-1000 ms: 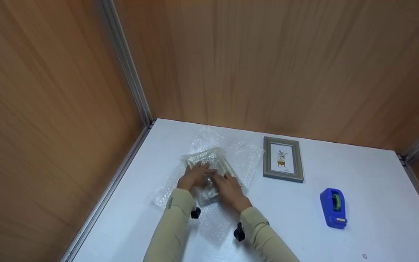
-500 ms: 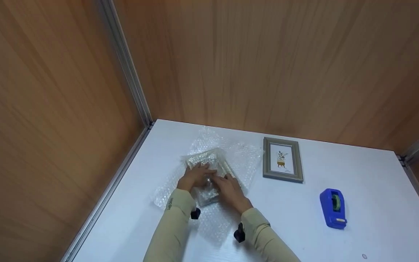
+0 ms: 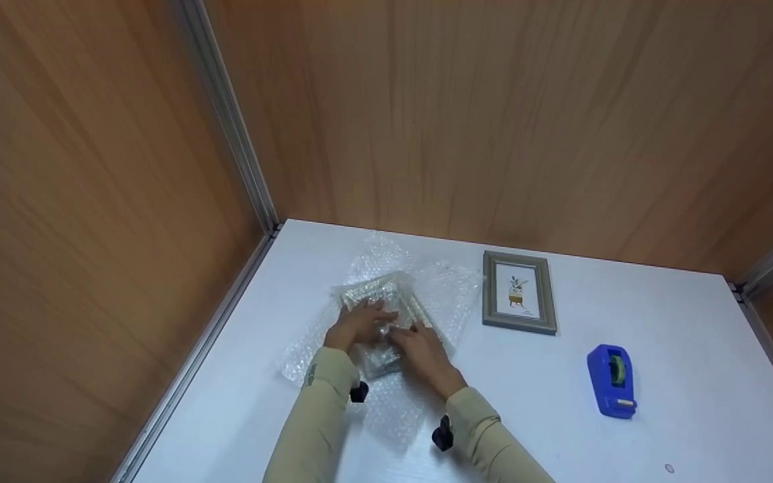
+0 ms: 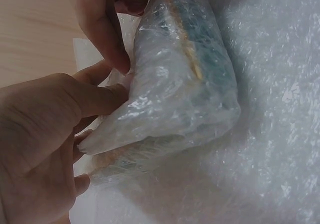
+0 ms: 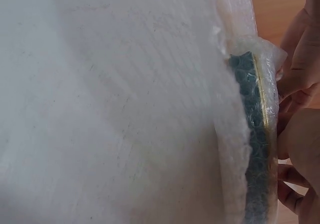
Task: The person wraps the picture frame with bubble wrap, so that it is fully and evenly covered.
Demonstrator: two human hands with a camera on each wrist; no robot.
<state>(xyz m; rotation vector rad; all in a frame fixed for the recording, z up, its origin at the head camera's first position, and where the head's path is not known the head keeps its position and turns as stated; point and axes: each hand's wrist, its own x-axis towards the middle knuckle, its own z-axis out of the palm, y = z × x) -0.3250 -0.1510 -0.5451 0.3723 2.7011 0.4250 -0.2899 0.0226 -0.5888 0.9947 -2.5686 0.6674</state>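
A flat rectangular item with a gold-edged border lies wrapped in bubble wrap point(image 3: 377, 287) on the white table; the wrap hides most of it. My left hand point(image 3: 355, 326) rests on top of the package with its fingers spread, and in the left wrist view its thumb point(image 4: 107, 98) touches a folded edge of the film. From the right, my right hand point(image 3: 423, 352) lies against the package, its index fingertip pressing the wrap near the left thumb. Both hands nearly meet in the middle. The right wrist view shows the package's dark green side point(image 5: 254, 108) through the film.
Loose bubble wrap point(image 3: 450, 288) spreads around the package. A grey picture frame point(image 3: 544, 295) with a plant print lies to the right on the table. Further right is a blue tape dispenser point(image 3: 604, 386). Wooden panels point(image 3: 494, 121) enclose the table's back and sides.
Both hands stay on the package. The right fingertips have drawn slightly apart from the left hand. The frame and tape dispenser keep their places; the view shifts slightly.
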